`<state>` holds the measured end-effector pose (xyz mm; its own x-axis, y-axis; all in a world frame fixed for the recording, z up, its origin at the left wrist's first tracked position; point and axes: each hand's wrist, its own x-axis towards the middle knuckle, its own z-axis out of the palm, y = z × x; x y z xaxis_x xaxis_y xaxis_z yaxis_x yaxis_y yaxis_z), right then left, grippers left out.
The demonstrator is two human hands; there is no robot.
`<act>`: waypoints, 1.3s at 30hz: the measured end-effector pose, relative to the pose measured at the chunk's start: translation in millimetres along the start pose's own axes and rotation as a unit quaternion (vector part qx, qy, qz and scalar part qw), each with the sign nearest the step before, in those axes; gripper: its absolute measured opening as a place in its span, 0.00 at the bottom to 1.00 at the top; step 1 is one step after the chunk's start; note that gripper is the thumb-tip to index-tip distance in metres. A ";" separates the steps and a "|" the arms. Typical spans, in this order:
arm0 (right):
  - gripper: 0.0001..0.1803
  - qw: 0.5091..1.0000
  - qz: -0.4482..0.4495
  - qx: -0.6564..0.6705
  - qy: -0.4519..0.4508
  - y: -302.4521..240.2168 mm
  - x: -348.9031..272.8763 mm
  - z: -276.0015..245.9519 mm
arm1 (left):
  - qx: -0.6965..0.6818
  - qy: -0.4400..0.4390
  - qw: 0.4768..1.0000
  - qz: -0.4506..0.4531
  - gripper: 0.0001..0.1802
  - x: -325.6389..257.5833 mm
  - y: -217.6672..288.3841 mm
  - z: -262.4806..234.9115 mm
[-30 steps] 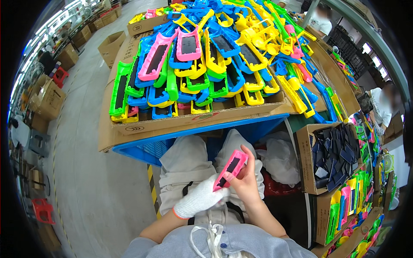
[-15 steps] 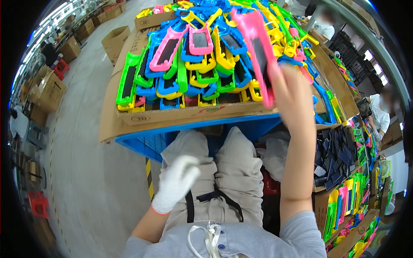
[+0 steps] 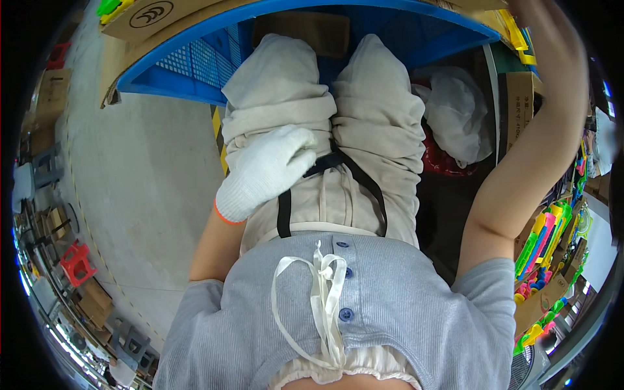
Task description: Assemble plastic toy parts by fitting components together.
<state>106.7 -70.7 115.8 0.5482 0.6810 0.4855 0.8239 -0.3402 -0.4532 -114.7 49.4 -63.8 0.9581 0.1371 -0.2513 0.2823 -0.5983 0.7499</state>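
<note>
My left hand (image 3: 273,168) wears a white knitted glove with an orange cuff edge. It rests on my lap over the beige trousers (image 3: 279,84), beside a black strap (image 3: 367,179). Its fingers are loosely bent, the thumb stands apart, and nothing shows in it. My bare right hand (image 3: 543,23) reaches up to the top right edge of the picture. Motion smears it and its fingers are cut off, so whatever it may hold is hidden. Yellow plastic parts (image 3: 513,31) lie close to its left.
A blue plastic crate (image 3: 195,55) stands over my knees with a cardboard box (image 3: 151,18) on top. White plastic bags (image 3: 458,114) and a carton (image 3: 519,104) sit right of my legs. Colourful plastic frames (image 3: 543,240) fill boxes at far right. A red stool (image 3: 78,263) stands far left.
The view has tipped down, so the heap of colourful frames is out of sight. My right hand, which held a pink plastic frame, has moved up and right. My left hand now rests on my lap.
</note>
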 end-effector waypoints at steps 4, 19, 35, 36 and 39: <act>0.14 0.993 0.077 0.064 -0.063 64.5 -33.5 -9.9 | 0.134 -0.004 0.983 0.125 0.16 -11.8 -4.4 9.7; 0.20 0.845 0.354 -0.402 -0.021 390.2 109.2 -33.2 | 0.188 0.054 0.967 0.161 0.09 -6.7 5.2 31.0; 0.15 0.864 0.302 -0.344 0.209 324.7 129.8 -106.2 | 0.124 0.068 0.978 0.154 0.09 6.5 3.4 28.2; 0.14 0.859 0.277 -0.344 0.260 329.6 133.6 -127.2 | 0.119 0.063 0.978 0.159 0.10 8.7 4.2 27.5; 0.16 0.899 0.227 -0.301 0.224 265.3 136.3 -149.9 | 0.093 0.056 0.984 0.139 0.11 2.2 12.3 20.9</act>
<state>421.5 -165.4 173.8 0.7390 0.1012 0.6660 0.3561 -0.8979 -0.2587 -110.2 25.8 -67.9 0.9993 0.0275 0.0237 0.0054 -0.7581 0.6522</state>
